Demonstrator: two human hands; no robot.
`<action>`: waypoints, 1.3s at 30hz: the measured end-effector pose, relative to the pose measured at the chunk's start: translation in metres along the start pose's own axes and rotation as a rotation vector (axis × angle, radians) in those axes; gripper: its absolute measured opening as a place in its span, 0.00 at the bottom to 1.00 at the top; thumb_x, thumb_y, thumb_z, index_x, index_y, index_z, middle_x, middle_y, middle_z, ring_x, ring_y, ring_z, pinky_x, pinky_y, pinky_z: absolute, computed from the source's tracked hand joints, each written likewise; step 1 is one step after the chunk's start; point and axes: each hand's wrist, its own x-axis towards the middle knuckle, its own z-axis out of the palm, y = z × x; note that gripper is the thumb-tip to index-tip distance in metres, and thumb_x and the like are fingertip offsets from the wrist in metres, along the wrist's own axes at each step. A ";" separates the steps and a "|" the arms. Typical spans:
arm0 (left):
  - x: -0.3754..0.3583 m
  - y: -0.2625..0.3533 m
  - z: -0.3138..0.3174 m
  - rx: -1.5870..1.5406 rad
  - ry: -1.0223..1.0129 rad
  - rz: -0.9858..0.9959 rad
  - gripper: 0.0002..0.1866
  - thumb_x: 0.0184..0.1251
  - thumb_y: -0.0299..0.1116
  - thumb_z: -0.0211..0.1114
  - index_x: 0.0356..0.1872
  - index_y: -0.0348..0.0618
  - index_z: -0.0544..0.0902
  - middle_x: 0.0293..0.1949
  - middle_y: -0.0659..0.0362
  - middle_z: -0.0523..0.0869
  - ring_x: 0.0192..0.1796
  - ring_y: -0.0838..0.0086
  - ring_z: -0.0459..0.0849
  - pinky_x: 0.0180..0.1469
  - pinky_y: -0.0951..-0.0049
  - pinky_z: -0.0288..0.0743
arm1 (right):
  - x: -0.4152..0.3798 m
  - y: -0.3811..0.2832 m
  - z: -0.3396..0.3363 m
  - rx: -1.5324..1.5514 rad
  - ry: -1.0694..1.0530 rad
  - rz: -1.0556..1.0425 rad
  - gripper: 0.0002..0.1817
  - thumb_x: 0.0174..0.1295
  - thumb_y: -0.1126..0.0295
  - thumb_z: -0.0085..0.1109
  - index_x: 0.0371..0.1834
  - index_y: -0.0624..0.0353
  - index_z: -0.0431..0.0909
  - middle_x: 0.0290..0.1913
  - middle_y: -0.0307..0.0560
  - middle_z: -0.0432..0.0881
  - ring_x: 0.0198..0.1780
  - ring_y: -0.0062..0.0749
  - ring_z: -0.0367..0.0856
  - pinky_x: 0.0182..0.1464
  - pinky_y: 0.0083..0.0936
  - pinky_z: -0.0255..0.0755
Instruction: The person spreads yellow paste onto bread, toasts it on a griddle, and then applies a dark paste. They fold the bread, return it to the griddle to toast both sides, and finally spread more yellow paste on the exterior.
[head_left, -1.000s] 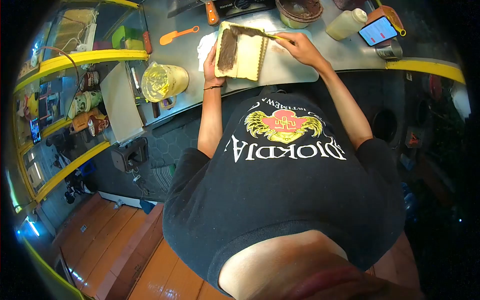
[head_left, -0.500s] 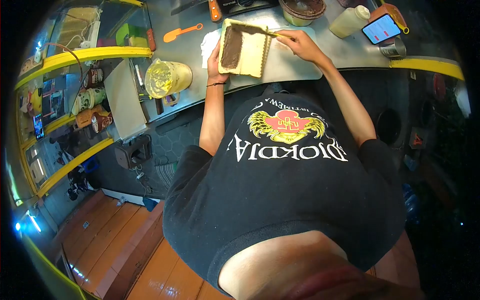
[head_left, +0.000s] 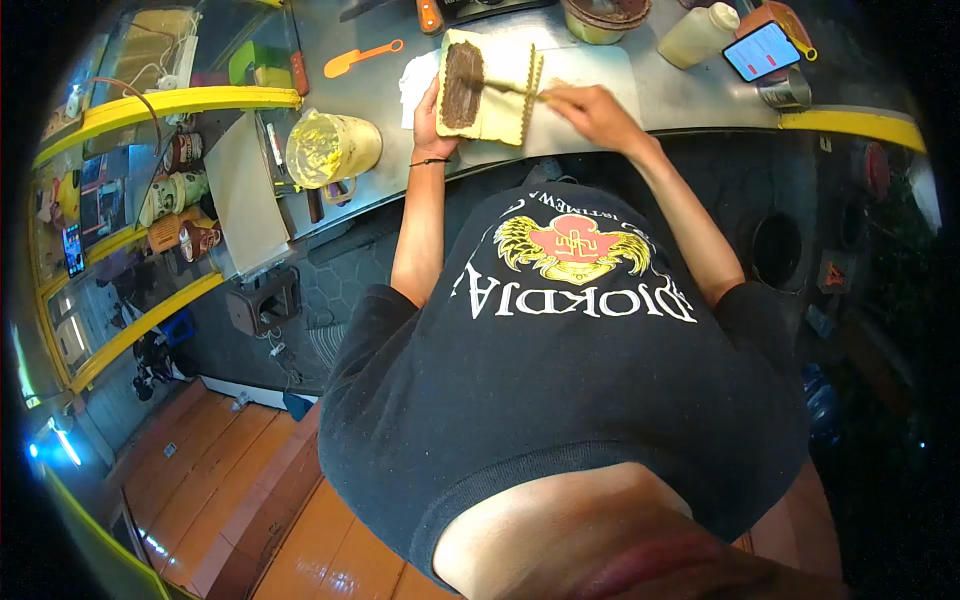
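Note:
A pale split loaf of bread (head_left: 510, 110) lies opened out, with wavy edges. Dark brown chocolate-like spread (head_left: 462, 85) covers most of its left half. My left hand (head_left: 428, 125) grips the loaf's left edge, with the fingers partly hidden beneath it. My right hand (head_left: 598, 115) is closed around the handle of a narrow spreader (head_left: 508, 88), smeared by motion. The spreader reaches across the right half, and its tip touches the brown spread.
On the metal counter are an orange spatula (head_left: 363, 57), a yellow-smeared pitcher (head_left: 350, 148), a tub with brown contents (head_left: 605, 18), a squeeze bottle (head_left: 700, 35), a phone (head_left: 763, 53) and a metal can (head_left: 785, 92). A glass case with yellow frames (head_left: 170, 101) stands at left.
My right hand has moved down and slightly left. The spreader's tip has shifted from the loaf's upper part to the middle of the spread. My left hand keeps its hold.

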 end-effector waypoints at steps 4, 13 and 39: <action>0.005 -0.003 0.007 0.131 0.159 0.000 0.24 0.80 0.43 0.41 0.65 0.37 0.71 0.61 0.49 0.79 0.62 0.58 0.78 0.67 0.56 0.70 | -0.014 -0.024 0.016 -0.075 -0.216 -0.065 0.13 0.68 0.67 0.55 0.51 0.61 0.82 0.41 0.56 0.87 0.41 0.42 0.87 0.46 0.32 0.77; 0.003 -0.005 0.012 0.172 0.278 -0.011 0.25 0.79 0.45 0.42 0.64 0.37 0.71 0.60 0.49 0.79 0.61 0.57 0.79 0.67 0.57 0.70 | -0.016 -0.031 0.019 -0.187 -0.230 -0.080 0.14 0.66 0.68 0.55 0.53 0.57 0.82 0.41 0.57 0.86 0.40 0.52 0.85 0.46 0.37 0.78; 0.003 -0.004 -0.006 0.025 0.083 -0.017 0.25 0.79 0.44 0.43 0.65 0.37 0.71 0.61 0.48 0.79 0.61 0.56 0.79 0.67 0.54 0.70 | -0.003 0.022 -0.002 -0.065 0.000 -0.102 0.15 0.70 0.66 0.55 0.54 0.64 0.80 0.42 0.54 0.87 0.39 0.33 0.85 0.46 0.31 0.75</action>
